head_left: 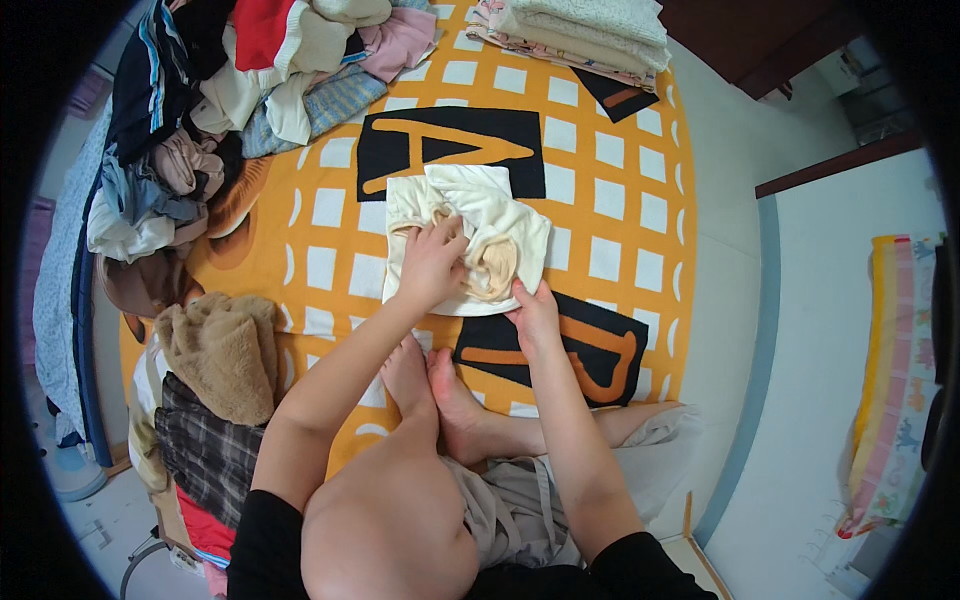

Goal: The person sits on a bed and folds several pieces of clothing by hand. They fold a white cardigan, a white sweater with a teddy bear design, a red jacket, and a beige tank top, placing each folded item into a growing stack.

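A cream-white cloth garment lies partly folded on the bed cover in front of my feet, with a beige inner part showing at its middle. Which kind of garment it is, I cannot make out. My left hand comes over its left side, its bent fingers closed on the cloth near the beige part. At the garment's lower right edge, my right hand pinches the hem, thumb on top and the other fingers partly hidden beneath.
An orange-and-white checked cover with black patches spreads under everything. Clothes heap at the far left; a brown fluffy cloth and a dark plaid garment lie nearer. Folded blankets are stacked at the far right. My bare feet rest close by.
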Demonstrator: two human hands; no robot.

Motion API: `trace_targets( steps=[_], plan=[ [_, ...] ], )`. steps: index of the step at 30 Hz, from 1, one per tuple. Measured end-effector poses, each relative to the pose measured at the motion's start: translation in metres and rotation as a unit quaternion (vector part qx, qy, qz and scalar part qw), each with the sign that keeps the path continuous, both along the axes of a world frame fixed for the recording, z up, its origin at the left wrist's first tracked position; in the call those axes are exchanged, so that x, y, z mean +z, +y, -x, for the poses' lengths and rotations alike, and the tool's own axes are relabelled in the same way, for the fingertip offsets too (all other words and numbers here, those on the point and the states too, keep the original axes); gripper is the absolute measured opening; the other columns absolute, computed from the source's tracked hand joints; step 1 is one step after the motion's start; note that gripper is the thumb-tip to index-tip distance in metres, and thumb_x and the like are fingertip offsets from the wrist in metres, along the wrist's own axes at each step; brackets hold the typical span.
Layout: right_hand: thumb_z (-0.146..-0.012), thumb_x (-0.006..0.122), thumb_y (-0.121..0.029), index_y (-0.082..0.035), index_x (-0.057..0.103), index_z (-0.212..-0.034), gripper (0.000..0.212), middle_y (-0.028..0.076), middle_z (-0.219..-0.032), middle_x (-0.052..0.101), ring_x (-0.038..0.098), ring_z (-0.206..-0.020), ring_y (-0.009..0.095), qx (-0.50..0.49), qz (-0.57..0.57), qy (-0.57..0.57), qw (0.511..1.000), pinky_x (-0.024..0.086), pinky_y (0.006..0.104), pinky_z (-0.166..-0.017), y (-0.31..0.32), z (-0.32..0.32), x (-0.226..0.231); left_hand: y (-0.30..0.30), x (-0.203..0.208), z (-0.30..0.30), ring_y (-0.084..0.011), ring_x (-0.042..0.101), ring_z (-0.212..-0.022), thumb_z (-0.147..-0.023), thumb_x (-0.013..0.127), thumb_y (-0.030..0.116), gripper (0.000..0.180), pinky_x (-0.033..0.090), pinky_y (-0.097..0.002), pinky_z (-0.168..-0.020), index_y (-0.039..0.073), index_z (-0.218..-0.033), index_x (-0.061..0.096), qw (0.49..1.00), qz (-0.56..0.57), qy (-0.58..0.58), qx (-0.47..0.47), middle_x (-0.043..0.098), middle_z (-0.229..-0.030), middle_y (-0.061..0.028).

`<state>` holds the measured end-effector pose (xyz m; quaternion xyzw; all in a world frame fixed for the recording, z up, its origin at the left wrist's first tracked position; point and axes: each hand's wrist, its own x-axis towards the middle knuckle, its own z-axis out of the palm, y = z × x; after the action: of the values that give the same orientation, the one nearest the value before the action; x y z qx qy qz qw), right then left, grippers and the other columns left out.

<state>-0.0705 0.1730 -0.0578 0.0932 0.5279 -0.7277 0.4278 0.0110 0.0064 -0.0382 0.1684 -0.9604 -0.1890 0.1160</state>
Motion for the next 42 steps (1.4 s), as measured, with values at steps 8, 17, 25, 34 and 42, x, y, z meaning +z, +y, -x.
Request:
trace_targets(
  steps=[8,17,25,34,42],
  plan=[
    [-0.099,0.043,-0.024,0.002,0.038,-0.135,0.044,0.018,-0.13,0.05,0.052,-0.118,0.029,-0.16,0.072,-0.04,0.984,0.044,0.0414,-0.098,0.068,0.066,0.013,-0.077,0.001,0.01,-0.0151,0.06,-0.089,-0.093,0.045,0.014,0.026,0.047,-0.0303,-0.077,0.002,-0.112,0.057,0.745,-0.533,0.315,0.247,0.064,-0.1,-0.0073],
    [-0.1,0.04,-0.034,0.0,0.037,-0.136,0.049,0.013,-0.138,0.045,0.046,-0.125,0.026,-0.151,-0.005,0.005,0.988,0.037,0.0407,-0.104,0.098,0.051,0.013,-0.037,-0.017,-0.023,-0.0171,0.058,-0.085,-0.081,0.063,0.006,0.029,0.048,-0.0302,-0.073,0.003,-0.109,0.059,0.914,-0.177,0.222,0.289,0.058,-0.1,-0.008],
    [-0.102,0.03,-0.03,-0.003,0.036,-0.136,0.044,0.012,-0.136,0.043,0.041,-0.126,0.024,-0.131,0.132,0.012,0.982,0.031,0.0396,-0.107,0.074,0.013,0.045,0.11,0.047,0.013,-0.0162,0.062,-0.093,-0.085,0.066,0.012,0.026,0.051,-0.028,-0.08,0.001,-0.108,0.062,0.835,-0.544,0.08,-0.021,0.061,-0.105,-0.0088],
    [-0.093,0.057,-0.014,0.003,0.058,-0.115,0.028,0.001,-0.098,0.061,0.056,-0.082,0.007,-0.003,0.047,0.13,0.99,0.044,0.0205,-0.071,0.08,-0.015,0.061,0.115,0.061,-0.007,-0.0169,0.057,-0.066,-0.078,0.072,0.017,0.02,0.047,-0.0283,-0.061,0.002,-0.081,0.06,0.895,-0.44,0.045,-0.06,0.059,-0.075,-0.0079],
    [-0.089,0.051,-0.009,-0.002,0.059,-0.087,0.011,0.005,-0.078,0.059,0.057,-0.066,0.013,-0.089,-0.066,0.106,0.988,0.048,0.0258,-0.061,0.096,0.004,0.046,0.106,0.054,-0.014,-0.0098,0.058,-0.076,-0.092,0.056,0.012,0.008,0.048,-0.0277,-0.071,0.006,-0.093,0.053,0.778,-0.613,0.102,-0.085,0.06,-0.083,-0.0027]
  ],
)
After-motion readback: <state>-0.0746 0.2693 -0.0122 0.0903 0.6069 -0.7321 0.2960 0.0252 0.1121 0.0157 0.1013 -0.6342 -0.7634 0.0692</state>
